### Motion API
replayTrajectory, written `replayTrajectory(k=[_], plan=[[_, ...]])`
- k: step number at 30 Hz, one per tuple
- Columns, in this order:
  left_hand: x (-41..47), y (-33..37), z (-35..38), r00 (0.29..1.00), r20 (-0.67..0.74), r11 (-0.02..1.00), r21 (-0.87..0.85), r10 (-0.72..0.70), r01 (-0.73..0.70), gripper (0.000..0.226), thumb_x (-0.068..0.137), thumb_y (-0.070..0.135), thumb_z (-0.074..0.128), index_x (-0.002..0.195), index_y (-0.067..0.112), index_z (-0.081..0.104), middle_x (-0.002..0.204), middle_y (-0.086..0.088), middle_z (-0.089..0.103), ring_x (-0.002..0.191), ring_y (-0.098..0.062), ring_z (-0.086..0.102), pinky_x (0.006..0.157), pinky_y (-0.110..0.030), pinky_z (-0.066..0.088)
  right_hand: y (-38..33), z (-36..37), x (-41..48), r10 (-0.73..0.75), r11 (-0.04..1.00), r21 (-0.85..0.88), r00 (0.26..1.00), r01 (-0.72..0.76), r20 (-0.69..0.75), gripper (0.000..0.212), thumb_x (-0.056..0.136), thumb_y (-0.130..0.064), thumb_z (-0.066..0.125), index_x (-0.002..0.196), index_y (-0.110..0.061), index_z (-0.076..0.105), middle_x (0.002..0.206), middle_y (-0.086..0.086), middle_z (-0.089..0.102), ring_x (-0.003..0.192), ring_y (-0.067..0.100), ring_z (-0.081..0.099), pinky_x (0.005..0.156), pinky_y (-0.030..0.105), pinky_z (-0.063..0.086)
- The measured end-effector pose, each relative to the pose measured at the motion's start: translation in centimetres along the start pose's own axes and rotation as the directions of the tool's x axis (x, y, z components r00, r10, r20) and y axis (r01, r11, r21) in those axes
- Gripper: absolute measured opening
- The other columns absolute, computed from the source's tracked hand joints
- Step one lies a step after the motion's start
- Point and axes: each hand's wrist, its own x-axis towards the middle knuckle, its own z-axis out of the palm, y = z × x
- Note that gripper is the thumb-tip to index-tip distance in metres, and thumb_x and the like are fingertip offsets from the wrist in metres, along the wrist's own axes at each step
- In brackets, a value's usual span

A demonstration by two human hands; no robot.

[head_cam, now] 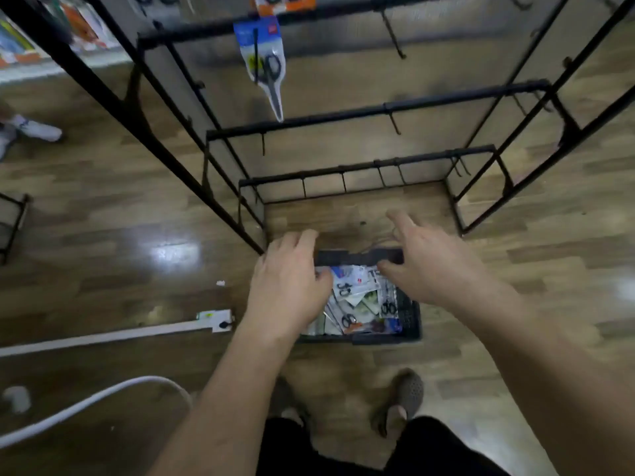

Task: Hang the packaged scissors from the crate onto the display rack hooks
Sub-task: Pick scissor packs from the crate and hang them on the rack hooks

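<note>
No print could be read: blur smeared every label. The hung pack showed only a blue header card with a small red mark, and below it black-handled scissors pointing down. A second pack, orange and white, was cut off by the frame at 12 o'clock. Both hung near the top of the black rack, at about 11 o'clock from the crate.

The crate, dark and slatted, sat on the floor just in front of the rack's base. Inside it lay a loose heap of packs, blue, white and orange, with black handles showing through.

The left hand hovered over the crate's 9 o'clock side with its fingers loosely bent and nothing seen in them; it hid that edge of the crate. The right hand was spread flat over the 1 o'clock corner, thumb apart from the fingers, gripping nothing.

Bare hooks stuck out from the rack's bars at 12 and 1 o'clock.

A white power strip lay at 9 o'clock of the crate, and a white hose curved at 8 o'clock. A grey clog stood at 6 o'clock. A white shoe sat far off at 10 o'clock.
</note>
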Motion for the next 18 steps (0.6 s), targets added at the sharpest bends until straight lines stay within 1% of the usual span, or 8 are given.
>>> replayTrajectory(k=[2,3,6,9,11,13,15,18], plan=[[2.5,-1.4,5.5,0.998,0.059,0.999,-0.027,-0.016,0.018,0.056,0.093,0.033,0.062,0.146,0.022,0.046,0.138,-0.007,0.055,0.13,-0.031,0.048,0.104,-0.046,0.045,2.0,4.7,3.6,0.021,1.0,0.013,0.998,-0.021,0.054,0.078,0.093,-0.044,0.062,0.156,-0.024,0.022,0.145,0.008,0.05,0.127,0.037,0.052,0.099,0.044,0.044],[4.0,-2.2,8.9,0.996,0.09,0.999,-0.038,-0.016,0.019,0.057,0.092,0.032,0.063,0.145,0.021,0.047,0.139,-0.008,0.054,0.13,-0.033,0.049,0.103,-0.047,0.045,3.1,7.5,5.6,0.032,0.999,0.015,0.996,-0.033,0.085,0.077,0.093,-0.043,0.063,0.156,-0.022,0.024,0.146,0.009,0.049,0.129,0.037,0.05,0.101,0.046,0.043],[8.6,-5.7,20.2,0.987,0.161,0.999,-0.041,0.004,0.003,0.061,0.093,0.033,0.066,0.149,0.017,0.044,0.146,-0.009,0.051,0.135,-0.033,0.047,0.109,-0.049,0.043,6.8,17.7,11.7,0.033,0.999,0.005,0.986,-0.034,0.163,0.07,0.09,-0.041,0.065,0.148,-0.016,0.035,0.144,0.012,0.051,0.131,0.037,0.048,0.104,0.046,0.041],[13.1,-9.5,31.4,0.977,0.206,0.999,-0.019,0.053,-0.05,0.061,0.093,0.031,0.067,0.148,0.013,0.046,0.146,-0.014,0.052,0.135,-0.036,0.046,0.112,-0.051,0.039,10.3,29.4,17.6,0.025,0.999,-0.036,0.966,-0.017,0.257,0.072,0.091,-0.043,0.066,0.149,-0.014,0.037,0.149,0.015,0.048,0.133,0.037,0.048,0.104,0.045,0.042],[15.5,-12.1,38.1,0.963,0.259,0.997,0.024,0.069,-0.078,0.061,0.093,0.03,0.067,0.147,0.012,0.047,0.145,-0.016,0.052,0.135,-0.037,0.046,0.113,-0.05,0.038,12.7,37.0,21.1,0.0,0.998,-0.065,0.944,0.022,0.33,0.07,0.091,-0.045,0.066,0.148,-0.015,0.038,0.146,0.015,0.05,0.129,0.038,0.052,0.101,0.045,0.046],[17.1,-14.8,44.4,0.938,0.328,0.983,0.101,0.111,-0.152,0.061,0.092,0.031,0.066,0.146,0.011,0.047,0.143,-0.016,0.053,0.134,-0.038,0.046,0.11,-0.051,0.04,15.4,44.6,24.2,-0.013,0.995,-0.08,0.906,0.052,0.423,0.068,0.093,-0.044,0.063,0.148,-0.016,0.037,0.143,0.014,0.053,0.122,0.038,0.055,0.093,0.045,0.049],[17.4,-17.3,49.4,0.908,0.394,0.957,0.182,0.141,-0.228,0.062,0.091,0.033,0.066,0.147,0.013,0.046,0.142,-0.015,0.054,0.134,-0.038,0.046,0.109,-0.053,0.041,17.8,51.8,26.8,-0.018,0.992,-0.094,0.85,0.079,0.527,0.065,0.093,-0.043,0.064,0.147,-0.017,0.037,0.14,0.014,0.054,0.117,0.037,0.057,0.087,0.041,0.049],[17.4,-20.1,54.4,0.869,0.486,0.92,0.289,0.097,-0.264,0.064,0.095,0.04,0.06,0.151,0.017,0.04,0.147,-0.012,0.049,0.138,-0.035,0.042,0.113,-0.052,0.037,20.0,60.9,29.5,-0.075,0.968,-0.139,0.766,0.21,0.638,0.06,0.089,-0.05,0.069,0.135,-0.017,0.049,0.126,0.011,0.062,0.104,0.033,0.06,0.085,0.04,0.053]])
